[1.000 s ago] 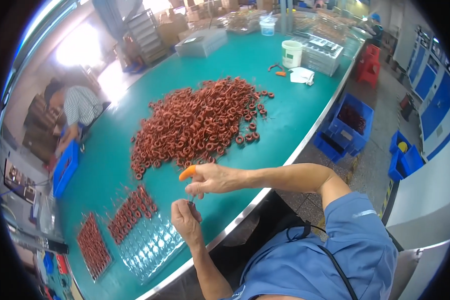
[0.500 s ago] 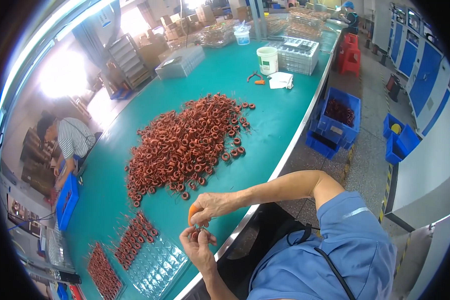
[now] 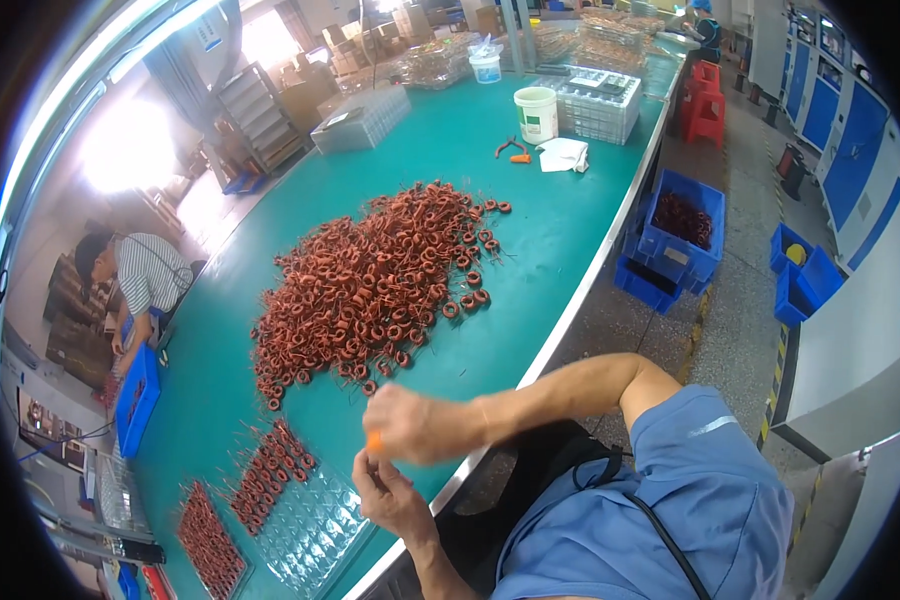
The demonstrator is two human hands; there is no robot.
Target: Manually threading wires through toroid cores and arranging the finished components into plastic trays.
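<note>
At the near edge of the green table, my right hand [image 3: 420,425] is curled closed and smeared by motion. A small orange piece [image 3: 374,443] shows at its fingertips; its kind is not clear. Just below, my left hand [image 3: 395,500] is pinched closed, its fingertips close to the orange piece. The earlier frame shows a reddish-brown wire-wound ring coil with thin leads in that pinch; now my fingers mostly hide it. Beyond my hands lies a large heap of similar ring coils [image 3: 370,285]. Left of my hands, a clear plastic blister tray [image 3: 310,530] is partly filled with rows of coils [image 3: 270,475].
A second filled tray [image 3: 210,545] lies farther left. Toward the back are pliers [image 3: 510,150], a white cloth [image 3: 564,155], a white bucket [image 3: 536,115] and stacked clear trays [image 3: 600,105]. Blue crates [image 3: 680,240] stand right of the table. A co-worker [image 3: 145,275] bends over a blue bin [image 3: 137,400].
My right hand has shifted slightly left and turned over, with the orange piece now lower at its fingertips. My left hand has dropped a little and its fingers have turned.
</note>
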